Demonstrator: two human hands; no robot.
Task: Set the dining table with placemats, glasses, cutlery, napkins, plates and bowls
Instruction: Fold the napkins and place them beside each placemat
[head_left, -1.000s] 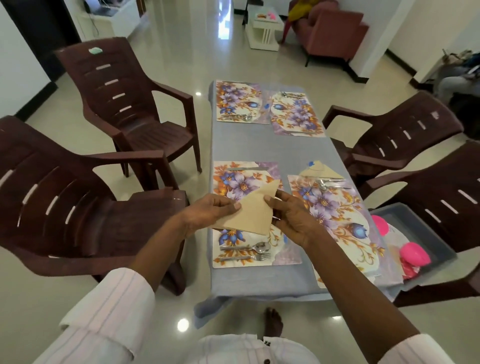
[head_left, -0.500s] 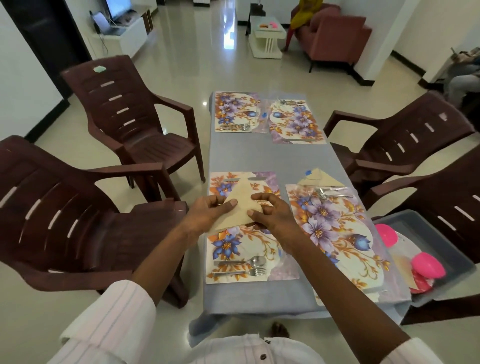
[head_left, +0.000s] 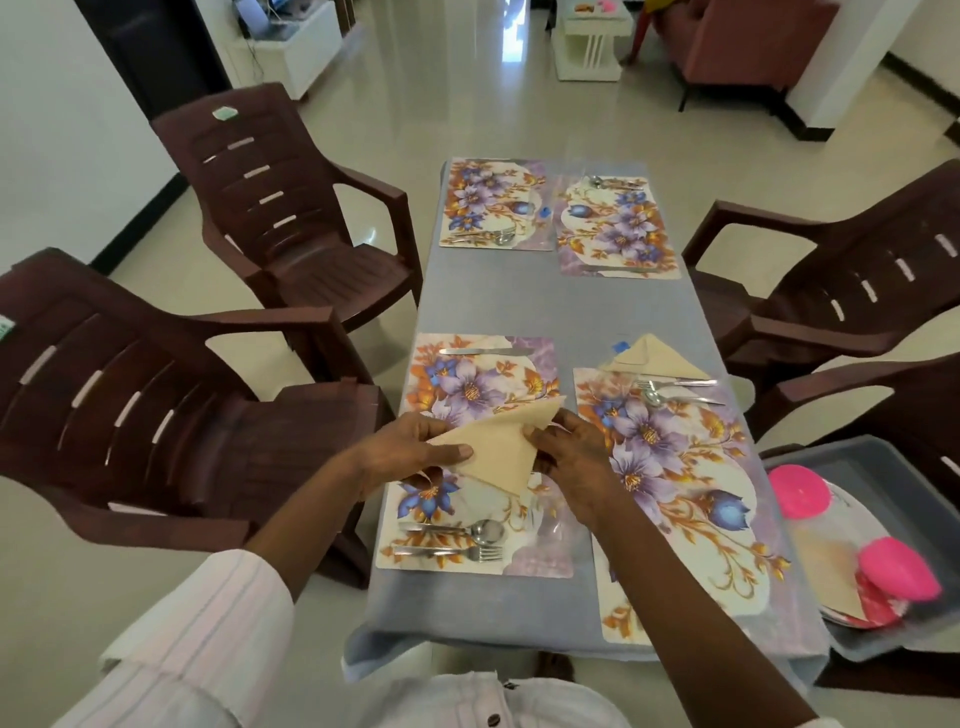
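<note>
The left hand and right hand each pinch a side of the napkin, held mid-frame over the lower-left placemat; I'd press the fold flat, then lay it like the folded napkin.

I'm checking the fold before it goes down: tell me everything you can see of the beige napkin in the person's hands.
The beige napkin is plain and looks like soft cloth or thick paper. It is folded into a rough triangle, one corner pointing up and away. It is held tilted over the near left placemat, not lying flat. The left hand pinches its left corner, thumb on top, and the right hand pinches its right edge.
</note>
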